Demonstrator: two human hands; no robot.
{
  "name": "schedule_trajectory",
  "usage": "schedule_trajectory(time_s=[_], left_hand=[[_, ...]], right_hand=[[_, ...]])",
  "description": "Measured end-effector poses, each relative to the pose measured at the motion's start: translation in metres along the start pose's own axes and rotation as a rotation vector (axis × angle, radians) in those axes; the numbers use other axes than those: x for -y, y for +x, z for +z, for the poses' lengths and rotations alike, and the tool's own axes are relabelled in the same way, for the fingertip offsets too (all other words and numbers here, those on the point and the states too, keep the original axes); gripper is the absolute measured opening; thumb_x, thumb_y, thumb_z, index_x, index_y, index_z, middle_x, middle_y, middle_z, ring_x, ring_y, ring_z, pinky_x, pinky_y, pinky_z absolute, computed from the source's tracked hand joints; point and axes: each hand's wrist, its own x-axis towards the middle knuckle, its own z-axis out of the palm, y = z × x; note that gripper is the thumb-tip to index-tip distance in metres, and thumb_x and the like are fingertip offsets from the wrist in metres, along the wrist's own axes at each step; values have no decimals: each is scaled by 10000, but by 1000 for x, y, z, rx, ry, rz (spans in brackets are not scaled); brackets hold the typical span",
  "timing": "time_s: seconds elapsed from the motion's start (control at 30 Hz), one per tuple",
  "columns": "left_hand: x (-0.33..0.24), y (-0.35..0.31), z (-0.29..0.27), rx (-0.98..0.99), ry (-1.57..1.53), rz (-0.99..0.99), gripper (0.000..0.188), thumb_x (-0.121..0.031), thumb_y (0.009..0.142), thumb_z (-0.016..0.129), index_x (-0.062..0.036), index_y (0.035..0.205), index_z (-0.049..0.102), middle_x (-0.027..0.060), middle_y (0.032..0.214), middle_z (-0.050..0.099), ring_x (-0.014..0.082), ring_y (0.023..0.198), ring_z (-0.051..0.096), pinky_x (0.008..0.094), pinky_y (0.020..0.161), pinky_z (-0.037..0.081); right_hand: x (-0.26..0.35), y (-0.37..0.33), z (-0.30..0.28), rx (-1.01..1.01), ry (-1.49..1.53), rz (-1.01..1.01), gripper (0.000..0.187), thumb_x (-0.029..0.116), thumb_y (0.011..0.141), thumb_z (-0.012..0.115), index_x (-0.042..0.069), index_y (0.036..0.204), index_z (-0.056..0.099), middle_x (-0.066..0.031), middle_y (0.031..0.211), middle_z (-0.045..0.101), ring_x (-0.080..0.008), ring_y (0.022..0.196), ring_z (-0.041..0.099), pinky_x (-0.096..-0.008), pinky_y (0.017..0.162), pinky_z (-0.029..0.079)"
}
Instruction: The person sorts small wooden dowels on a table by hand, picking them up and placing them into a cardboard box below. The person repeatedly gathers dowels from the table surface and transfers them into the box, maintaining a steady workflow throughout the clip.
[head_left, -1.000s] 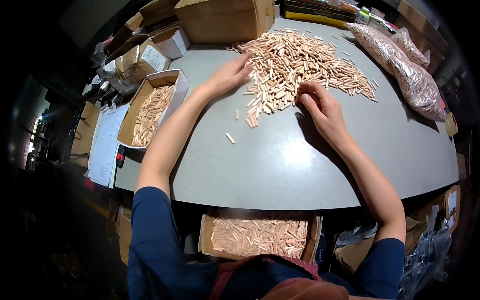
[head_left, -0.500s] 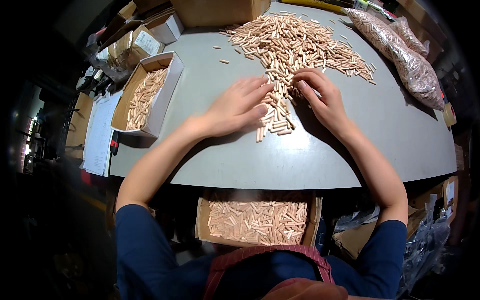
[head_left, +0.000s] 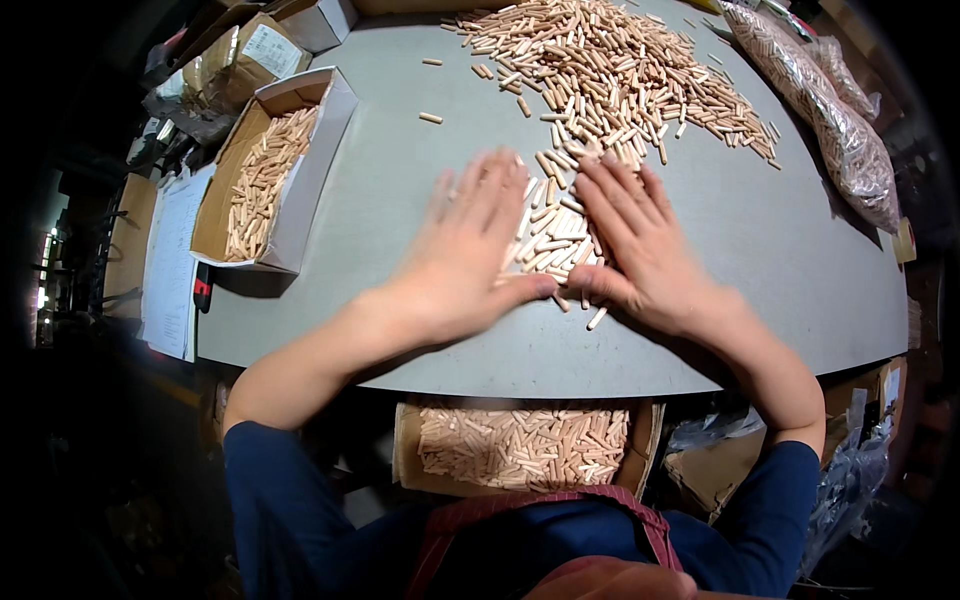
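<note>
A small batch of short wooden dowels (head_left: 556,232) lies on the grey table between my two hands. My left hand (head_left: 462,240), slightly blurred, is at its left side with fingers stretched out and thumb pointing inward. On the right, my right hand (head_left: 640,230) lies spread over the edge of the batch, fingers extended, its thumb near the left one. Some dowels are partly hidden under the palms. Beyond the fingertips, a large heap of dowels (head_left: 610,70) spreads toward the back. Below the table edge, close to my body, a cardboard box (head_left: 408,445) holds many more dowels.
A white-sided carton (head_left: 325,150) of dowels stands at the left, beside paper sheets (head_left: 172,265) and a red-black tool (head_left: 203,288). A clear bag (head_left: 840,130) full of dowels lies at the right. Cardboard boxes (head_left: 265,55) crowd the back left.
Both hands have come nearer to the table's front edge and flattened, with dowels drawn along between them. The batch is now separated more from the heap. The view has shifted slightly.
</note>
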Motion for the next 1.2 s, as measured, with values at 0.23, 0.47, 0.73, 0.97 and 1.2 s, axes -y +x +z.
schedule_trajectory(time_s=[0.23, 0.47, 0.73, 0.97, 1.2], left_hand=[[-3, -1, -13, 75, 26, 51, 1036, -636, 1019, 567, 74, 1667, 181, 303, 1737, 182, 468, 1627, 139, 625, 1293, 101], [5, -2, -6, 23, 39, -8, 1038, -629, 1010, 585, 53, 1677, 174, 288, 1736, 201, 462, 1627, 143, 611, 1298, 107], [0, -1, -14, 89, -6, 122, 1054, -630, 991, 614, 53, 1673, 191, 296, 1725, 224, 447, 1629, 152, 604, 1304, 110], [1, 1, -16, 89, -177, 263, 1039, -626, 988, 618, 56, 1664, 222, 276, 1717, 269, 447, 1612, 218, 597, 1308, 125], [43, 18, -8, -199, -125, -3, 847, -521, 1066, 549, 124, 1574, 338, 341, 1634, 374, 482, 1572, 284, 572, 1296, 187]], right_hand=[[10, 1, -11, 147, -24, -49, 1019, 728, 1012, 469, 13, 1692, 214, -212, 1750, 242, -391, 1639, 171, -566, 1322, 69], [-3, -3, -2, 38, -99, 16, 1070, 781, 976, 482, -34, 1646, 305, -237, 1721, 304, -405, 1624, 223, -601, 1308, 56], [10, 0, -11, 95, -22, -100, 1079, 784, 972, 476, -39, 1647, 296, -247, 1697, 340, -404, 1615, 246, -608, 1310, 69], [2, 0, -10, 101, 18, -98, 1037, 738, 997, 489, -50, 1643, 291, -258, 1704, 316, -417, 1614, 236, -579, 1318, 99], [-30, 4, -13, -80, 94, 36, 908, 634, 1048, 511, -6, 1652, 285, -265, 1689, 337, -390, 1606, 276, -572, 1317, 105]])
